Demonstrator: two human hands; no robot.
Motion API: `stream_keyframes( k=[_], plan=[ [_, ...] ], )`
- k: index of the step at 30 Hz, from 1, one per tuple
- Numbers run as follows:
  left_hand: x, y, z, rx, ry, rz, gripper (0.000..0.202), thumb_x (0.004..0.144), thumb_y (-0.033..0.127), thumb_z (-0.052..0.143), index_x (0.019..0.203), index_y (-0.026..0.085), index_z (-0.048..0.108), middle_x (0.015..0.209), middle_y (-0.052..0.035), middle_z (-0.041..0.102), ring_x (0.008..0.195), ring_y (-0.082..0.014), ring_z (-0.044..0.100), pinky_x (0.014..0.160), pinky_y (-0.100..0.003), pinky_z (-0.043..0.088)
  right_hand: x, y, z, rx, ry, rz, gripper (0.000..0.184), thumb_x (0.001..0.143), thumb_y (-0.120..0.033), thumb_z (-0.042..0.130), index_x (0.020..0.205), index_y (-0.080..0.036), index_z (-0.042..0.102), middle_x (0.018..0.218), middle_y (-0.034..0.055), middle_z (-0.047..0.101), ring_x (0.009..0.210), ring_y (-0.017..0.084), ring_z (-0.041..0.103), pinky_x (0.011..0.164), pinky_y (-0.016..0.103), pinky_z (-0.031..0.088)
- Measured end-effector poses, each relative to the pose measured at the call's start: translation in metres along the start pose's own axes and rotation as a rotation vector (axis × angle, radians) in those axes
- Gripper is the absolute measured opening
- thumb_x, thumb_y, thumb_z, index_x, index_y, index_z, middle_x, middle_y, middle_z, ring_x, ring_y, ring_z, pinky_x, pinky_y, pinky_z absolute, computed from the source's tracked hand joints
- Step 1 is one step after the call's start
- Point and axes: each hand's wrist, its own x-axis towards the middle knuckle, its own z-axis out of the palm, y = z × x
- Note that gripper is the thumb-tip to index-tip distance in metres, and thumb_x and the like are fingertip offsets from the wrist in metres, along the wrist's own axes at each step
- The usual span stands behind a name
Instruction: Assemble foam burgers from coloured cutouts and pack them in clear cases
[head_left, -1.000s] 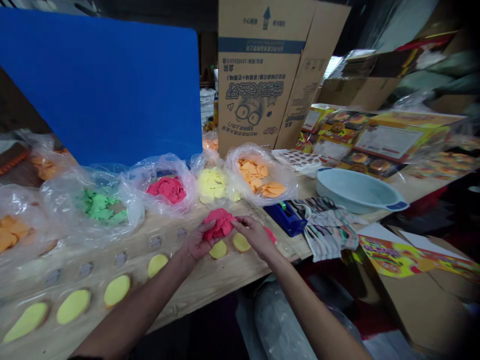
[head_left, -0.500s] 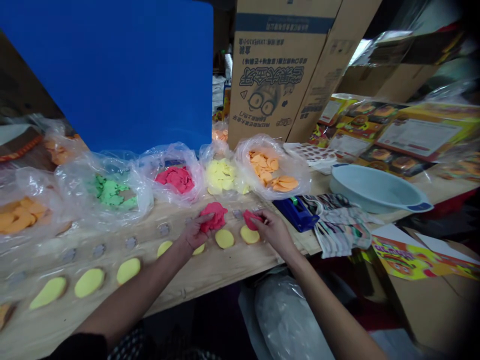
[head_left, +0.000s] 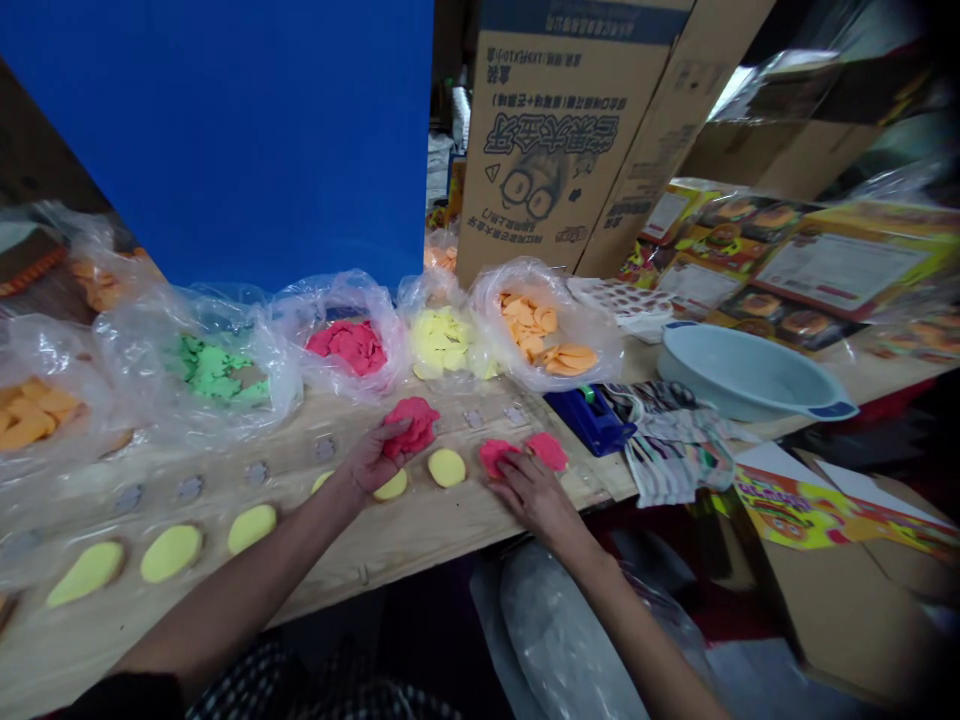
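Note:
My left hand (head_left: 370,461) is closed around a stack of pink foam pieces (head_left: 411,423), held just above the wooden board (head_left: 420,530). My right hand (head_left: 526,484) lies flat with its fingers pressing a pink piece (head_left: 495,455) down onto the board. A second pink piece (head_left: 547,450) lies just to the right of it. A row of yellow foam discs runs leftwards along the board, among them one (head_left: 447,467) between my hands and one (head_left: 251,527) further left.
Plastic bags behind the board hold green (head_left: 210,368), pink (head_left: 349,345), yellow (head_left: 442,342) and orange (head_left: 544,340) foam pieces. A blue tape dispenser (head_left: 589,420), a pale blue basin (head_left: 742,375), a blue panel (head_left: 225,140) and cardboard boxes (head_left: 555,140) stand around.
My right hand took a pink piece off the stack, carried it right and pressed it down over a yellow disc. My left hand stayed put with the stack.

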Motion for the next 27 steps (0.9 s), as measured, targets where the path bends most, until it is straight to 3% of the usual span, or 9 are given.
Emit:
stream_keyframes(
  k=[5,8,11,13,15,18,21,24,27],
  plan=[
    [-0.002,-0.001,-0.003,0.006,0.006,-0.002,0.031,0.071,0.003,0.056,0.102,0.007,0.055,0.1,-0.0136,0.063,0.093,-0.0213,0.06,0.086,-0.035,0.048,-0.012,-0.019,-0.001,-0.051,0.058,0.091,0.036,0.083,-0.036,0.046,0.111,-0.016,0.054,0.11,0.0114,0.059,0.106,0.024,0.049,0.094,0.044,0.026],
    [-0.006,-0.003,0.0,0.05,-0.032,-0.005,0.035,0.07,0.003,0.058,0.103,0.01,0.054,0.097,-0.0116,0.064,0.089,-0.0205,0.061,0.084,-0.037,0.049,0.0,-0.029,-0.007,0.083,0.123,0.243,0.031,0.085,-0.034,0.043,0.109,-0.019,0.056,0.109,0.01,0.059,0.103,0.023,0.051,0.093,0.045,0.025],
    [-0.011,-0.004,0.004,0.11,-0.062,-0.019,0.042,0.067,0.001,0.061,0.105,0.014,0.052,0.095,-0.0091,0.064,0.087,-0.0213,0.062,0.081,-0.042,0.049,0.033,-0.039,-0.016,0.475,0.161,0.466,0.032,0.086,-0.037,0.037,0.102,-0.02,0.059,0.102,0.0092,0.061,0.097,0.021,0.052,0.086,0.039,0.034],
    [-0.014,-0.005,0.005,0.151,-0.081,-0.039,0.045,0.064,0.0,0.062,0.106,0.016,0.052,0.097,-0.0085,0.063,0.087,-0.022,0.061,0.079,-0.041,0.05,0.062,-0.047,-0.021,0.831,0.117,0.619,0.034,0.083,-0.041,0.038,0.096,-0.019,0.06,0.098,0.0082,0.062,0.092,0.02,0.054,0.081,0.035,0.039],
    [-0.018,-0.005,0.006,0.189,-0.095,-0.054,0.047,0.062,-0.001,0.064,0.105,0.016,0.052,0.096,-0.0075,0.063,0.085,-0.0208,0.062,0.075,-0.037,0.052,0.087,-0.053,-0.024,1.176,-0.024,0.761,0.034,0.079,-0.045,0.044,0.091,-0.018,0.061,0.09,0.0065,0.063,0.081,0.018,0.057,0.072,0.033,0.043],
    [-0.024,-0.003,0.005,0.252,-0.083,-0.086,0.047,0.06,0.0,0.067,0.102,0.016,0.053,0.092,-0.0062,0.064,0.077,-0.0187,0.063,0.064,-0.029,0.054,0.107,-0.06,-0.024,1.531,-0.244,0.847,0.032,0.065,-0.045,0.061,0.081,-0.017,0.061,0.073,0.0021,0.063,0.063,0.014,0.056,0.061,0.028,0.044],
    [-0.028,-0.001,-0.001,0.308,-0.014,-0.137,0.047,0.059,0.003,0.069,0.101,0.017,0.053,0.091,-0.0071,0.064,0.072,-0.019,0.064,0.058,-0.027,0.053,0.109,-0.06,-0.019,1.563,-0.159,0.879,0.032,0.051,-0.038,0.073,0.07,-0.016,0.059,0.06,-0.0028,0.059,0.053,0.01,0.052,0.056,0.024,0.042],
    [-0.029,0.002,-0.01,0.31,0.06,-0.16,0.044,0.06,0.005,0.069,0.1,0.016,0.053,0.09,-0.0079,0.065,0.073,-0.0202,0.064,0.062,-0.031,0.053,0.103,-0.055,-0.011,1.496,-0.019,0.854,0.033,0.05,-0.038,0.074,0.068,-0.017,0.057,0.061,-0.003,0.058,0.054,0.01,0.052,0.056,0.024,0.041],
    [-0.032,0.008,-0.019,0.279,0.132,-0.133,0.04,0.059,0.002,0.068,0.095,0.015,0.053,0.083,-0.0059,0.066,0.072,-0.0202,0.064,0.065,-0.034,0.053,0.098,-0.049,-0.004,1.373,0.014,0.808,0.034,0.051,-0.039,0.074,0.07,-0.017,0.055,0.063,-0.0023,0.058,0.057,0.011,0.052,0.056,0.025,0.041]
  ],
)
